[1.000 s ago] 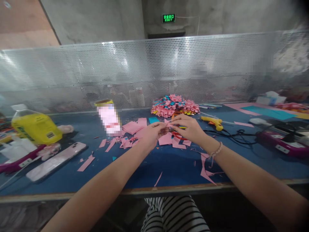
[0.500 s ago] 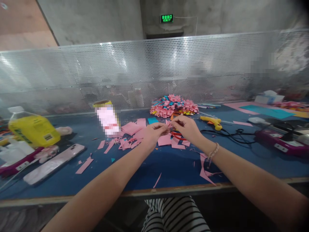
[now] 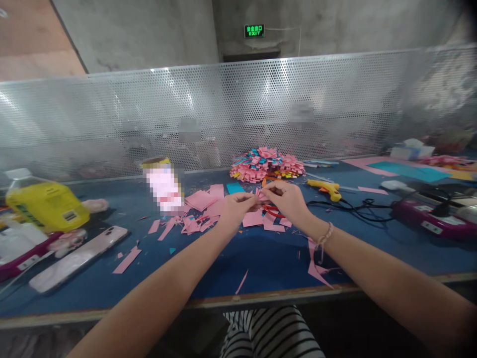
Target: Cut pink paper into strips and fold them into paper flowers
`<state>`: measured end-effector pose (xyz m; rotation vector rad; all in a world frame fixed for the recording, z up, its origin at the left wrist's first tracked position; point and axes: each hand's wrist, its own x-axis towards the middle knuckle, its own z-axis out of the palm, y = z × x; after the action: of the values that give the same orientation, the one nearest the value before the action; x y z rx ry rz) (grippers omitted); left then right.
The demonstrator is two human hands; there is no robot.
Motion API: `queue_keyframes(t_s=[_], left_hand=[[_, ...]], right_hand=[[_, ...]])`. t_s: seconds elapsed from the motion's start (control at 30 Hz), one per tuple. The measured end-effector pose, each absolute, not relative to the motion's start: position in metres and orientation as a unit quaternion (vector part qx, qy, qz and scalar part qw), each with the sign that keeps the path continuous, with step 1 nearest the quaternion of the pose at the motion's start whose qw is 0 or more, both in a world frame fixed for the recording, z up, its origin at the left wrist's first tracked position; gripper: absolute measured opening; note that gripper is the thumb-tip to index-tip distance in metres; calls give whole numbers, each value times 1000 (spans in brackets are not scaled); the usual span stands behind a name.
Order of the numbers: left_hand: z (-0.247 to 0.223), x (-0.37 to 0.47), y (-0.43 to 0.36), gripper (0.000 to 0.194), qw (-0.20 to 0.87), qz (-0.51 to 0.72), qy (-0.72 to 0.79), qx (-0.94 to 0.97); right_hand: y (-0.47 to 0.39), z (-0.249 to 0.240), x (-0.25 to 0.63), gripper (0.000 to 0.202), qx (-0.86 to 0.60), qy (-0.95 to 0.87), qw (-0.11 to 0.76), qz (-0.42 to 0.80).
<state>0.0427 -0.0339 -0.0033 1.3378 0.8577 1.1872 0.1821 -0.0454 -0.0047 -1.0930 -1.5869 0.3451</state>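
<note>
A small pink paper piece is pinched between my two hands above the middle of the table. My left hand grips it from the left with thumb and forefinger. From the right, my right hand has its fingertips closed on the same piece; its exact shape is partly hidden by the fingers. Just below lie pink paper squares and red-handled scissors, partly covered by my right hand. Behind the hands is a heap of folded pink, blue and yellow paper pieces.
Pink scraps litter the table left of my hands. Farther left are a phone and a yellow-liquid bottle. A yellow glue gun with a black cord and a purple power strip lie right. A perforated metal screen stands behind.
The view has shifted slightly. My hands stay together at the pink paper piece, with the right fingers a little changed in position and more of the piece showing upright between them.
</note>
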Motion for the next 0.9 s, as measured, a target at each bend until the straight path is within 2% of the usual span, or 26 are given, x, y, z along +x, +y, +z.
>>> queue_keyframes(t_s=[0.17, 0.53, 0.73, 0.9], left_hand=[[-5, 42, -31, 11, 583, 505, 344, 536], [-8, 43, -28, 10, 551, 511, 354, 557], [-7, 43, -29, 8, 565, 514, 348, 544], [-6, 44, -32, 9, 536, 505, 356, 576]], right_hand=[[-44, -6, 182, 9, -443, -668, 565, 195], [-41, -7, 182, 9, -414, -651, 574, 276], [-40, -8, 181, 15, -410, -643, 581, 284], [-39, -7, 183, 14, -430, -672, 543, 264]])
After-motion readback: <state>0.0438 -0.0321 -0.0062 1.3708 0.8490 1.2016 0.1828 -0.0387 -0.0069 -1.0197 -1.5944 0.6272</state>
